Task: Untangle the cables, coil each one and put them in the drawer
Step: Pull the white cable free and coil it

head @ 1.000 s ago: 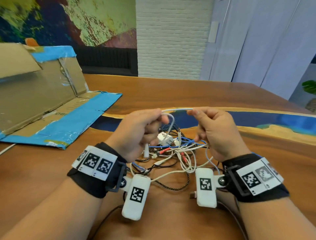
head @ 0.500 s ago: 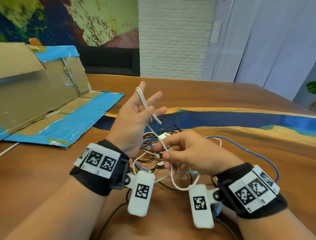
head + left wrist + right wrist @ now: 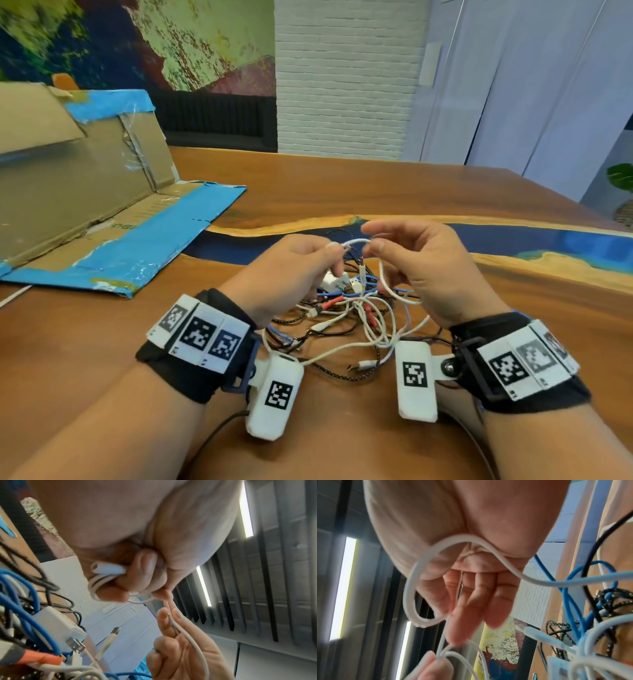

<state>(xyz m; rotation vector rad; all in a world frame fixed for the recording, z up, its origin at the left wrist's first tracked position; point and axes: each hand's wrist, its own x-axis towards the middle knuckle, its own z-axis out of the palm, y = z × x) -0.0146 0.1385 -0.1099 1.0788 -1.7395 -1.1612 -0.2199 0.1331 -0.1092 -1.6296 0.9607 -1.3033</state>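
My left hand [image 3: 329, 255] is curled round small loops of a thin white cable [image 3: 356, 242]. In the left wrist view the coil [image 3: 96, 585] and a white connector [image 3: 106, 569] sit inside the curled fingers. My right hand [image 3: 373, 240] pinches the same cable a short way to the right, and the cable runs on through its fingers [image 3: 193, 641]. A slack loop [image 3: 409, 588] hangs round the right thumb. Both hands hover just above the tangle [image 3: 346, 315] of white, blue, black braided and red-tipped cables on the table.
A white charger block [image 3: 334, 282] lies in the tangle. A cardboard box [image 3: 85, 192] edged with blue tape stands at the left, its flap flat on the wooden table [image 3: 342, 185]. A blue resin strip crosses the table behind the hands.
The left hand, raised with fingers spread half a second ago, has come down and closed round the white cable. The right hand has risen from the tangle to meet it.
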